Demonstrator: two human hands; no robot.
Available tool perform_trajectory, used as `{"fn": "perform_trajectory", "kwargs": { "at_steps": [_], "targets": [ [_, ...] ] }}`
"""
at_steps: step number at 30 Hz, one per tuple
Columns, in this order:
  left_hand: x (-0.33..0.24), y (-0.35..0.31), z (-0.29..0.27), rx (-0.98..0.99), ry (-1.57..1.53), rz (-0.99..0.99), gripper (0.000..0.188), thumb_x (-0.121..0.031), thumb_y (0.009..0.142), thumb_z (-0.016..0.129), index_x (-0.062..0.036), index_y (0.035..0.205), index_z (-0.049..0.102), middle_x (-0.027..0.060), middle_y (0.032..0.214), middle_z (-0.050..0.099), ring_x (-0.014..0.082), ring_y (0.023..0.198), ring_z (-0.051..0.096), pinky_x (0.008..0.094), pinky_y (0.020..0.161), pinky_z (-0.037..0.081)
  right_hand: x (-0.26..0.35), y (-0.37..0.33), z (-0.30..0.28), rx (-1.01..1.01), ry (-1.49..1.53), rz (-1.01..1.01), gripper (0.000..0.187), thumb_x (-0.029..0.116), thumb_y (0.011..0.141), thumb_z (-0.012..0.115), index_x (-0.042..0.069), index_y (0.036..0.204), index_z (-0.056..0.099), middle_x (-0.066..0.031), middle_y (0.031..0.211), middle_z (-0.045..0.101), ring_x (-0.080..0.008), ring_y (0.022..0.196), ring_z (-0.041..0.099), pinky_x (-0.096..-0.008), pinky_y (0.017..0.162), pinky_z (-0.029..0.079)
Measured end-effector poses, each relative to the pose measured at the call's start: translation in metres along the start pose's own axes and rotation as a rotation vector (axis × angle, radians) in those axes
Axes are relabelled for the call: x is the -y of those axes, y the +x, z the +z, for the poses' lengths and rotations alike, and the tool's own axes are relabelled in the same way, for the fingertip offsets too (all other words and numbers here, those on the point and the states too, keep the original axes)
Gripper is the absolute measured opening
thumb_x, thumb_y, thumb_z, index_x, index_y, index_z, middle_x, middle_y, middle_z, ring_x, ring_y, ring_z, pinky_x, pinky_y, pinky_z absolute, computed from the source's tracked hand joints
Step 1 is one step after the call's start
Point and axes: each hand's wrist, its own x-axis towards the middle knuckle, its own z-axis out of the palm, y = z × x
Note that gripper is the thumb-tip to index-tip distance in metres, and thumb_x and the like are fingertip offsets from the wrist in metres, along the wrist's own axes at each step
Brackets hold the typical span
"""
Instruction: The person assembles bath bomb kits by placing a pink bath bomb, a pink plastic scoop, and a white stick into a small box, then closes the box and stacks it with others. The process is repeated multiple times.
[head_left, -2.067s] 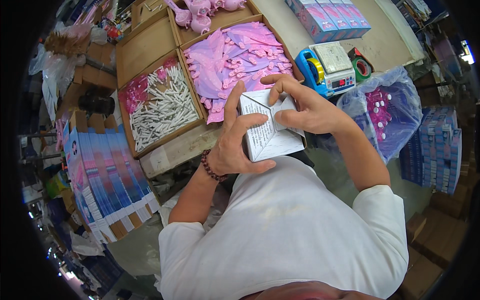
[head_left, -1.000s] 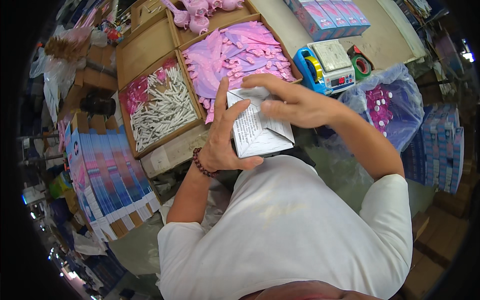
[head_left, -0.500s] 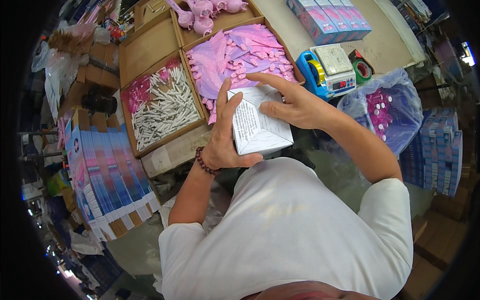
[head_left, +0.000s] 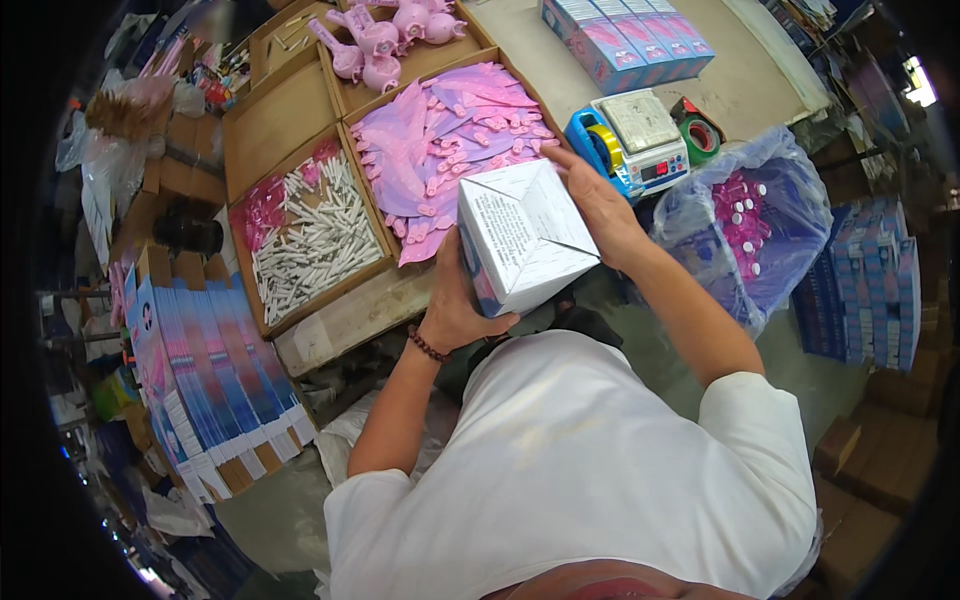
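Observation:
Between my hands is a carton (head_left: 525, 232) with its white flapped end facing up; the flaps are folded in and meet along diagonal creases. My left hand (head_left: 462, 295) grips its left side, thumb along the near lower edge and the other fingers partly hidden behind it. Against the right side lies my right hand (head_left: 603, 215), its fingers reaching round the far right corner. A bit of coloured print shows on the carton's left face. Just beyond it lies a pile of pink and purple flat plastic pieces (head_left: 440, 130) in a cardboard tray.
White stick-like parts (head_left: 325, 235) fill a tray at left, near pink bubble-shaped pieces (head_left: 375, 45). Flattened cartons (head_left: 215, 350) stand farther left. Right of the trays are a scale (head_left: 645, 135), a tape dispenser (head_left: 605, 150), a lined bin of pink bottles (head_left: 742, 225) and finished-looking boxes (head_left: 630, 50).
My right thumb and fingers have come off the carton's top and moved to its right side. The carton has tilted and sits slightly closer to the camera; the whole view has shifted a little.

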Motion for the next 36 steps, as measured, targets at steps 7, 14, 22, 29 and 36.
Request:
{"fn": "perform_trajectory", "kwargs": {
  "at_steps": [7, 14, 22, 29, 36],
  "targets": [
    [-0.031, 0.028, 0.015, -0.179, -0.097, -0.077, 0.126, -0.026, 0.058, 0.088, 0.0010, 0.149, 0.005, 0.0177, 0.145, 0.028, 0.0295, 0.131, 0.036, 0.0432, 0.107, 0.032, -0.025, -0.044, -0.052, 0.090, -0.149, 0.191, 0.064, 0.050, 0.097, 0.046, 0.005, 0.143, 0.038, -0.0102, 0.128, 0.055, -0.0182, 0.111, 0.057, -0.0340, 0.088, 0.049],
    [-0.087, 0.119, 0.007, -0.262, -0.099, 0.007, 0.110, -0.029, 0.066, 0.084, 0.0021, 0.146, 0.016, 0.0146, 0.137, 0.038, 0.0248, 0.123, 0.043, 0.0395, 0.098, 0.042, -0.031, -0.054, -0.165, -0.223, -0.311, -0.017, 0.039, 0.026, 0.097, 0.056, 0.002, 0.128, 0.053, -0.0104, 0.118, 0.061, -0.0184, 0.099, 0.061, -0.0304, 0.084, 0.049],
    [-0.109, 0.286, 0.098, -0.242, -0.195, 0.244, 0.101, -0.022, 0.067, 0.085, -0.0008, 0.142, 0.021, 0.0141, 0.128, 0.046, 0.0229, 0.113, 0.050, 0.0367, 0.091, 0.046, -0.063, -0.085, -0.282, -0.743, -1.220, -0.190, 0.045, 0.016, 0.084, 0.063, 0.002, 0.125, 0.052, -0.0202, 0.125, 0.055, -0.0388, 0.115, 0.052, -0.0437, 0.097, 0.043],
    [-0.053, 0.357, 0.193, -0.157, -0.183, 0.245, 0.124, -0.018, 0.061, 0.085, -0.0028, 0.149, 0.000, 0.0188, 0.139, 0.032, 0.0301, 0.126, 0.039, 0.0433, 0.101, 0.039, -0.071, -0.095, -0.291, -0.761, -1.164, -0.038, 0.045, 0.019, 0.084, 0.061, 0.005, 0.126, 0.051, -0.0171, 0.124, 0.056, -0.0370, 0.113, 0.054, -0.0445, 0.093, 0.046],
    [-0.046, 0.330, 0.188, -0.134, 0.016, 0.152, 0.125, -0.030, 0.063, 0.087, -0.0004, 0.148, 0.000, 0.0250, 0.145, 0.026, 0.0365, 0.132, 0.034, 0.0476, 0.106, 0.034, -0.069, -0.089, -0.293, -0.689, -1.154, 0.082, 0.046, 0.021, 0.086, 0.060, 0.007, 0.128, 0.051, -0.0158, 0.126, 0.056, -0.0361, 0.115, 0.053, -0.0455, 0.091, 0.047]
  ]
}}
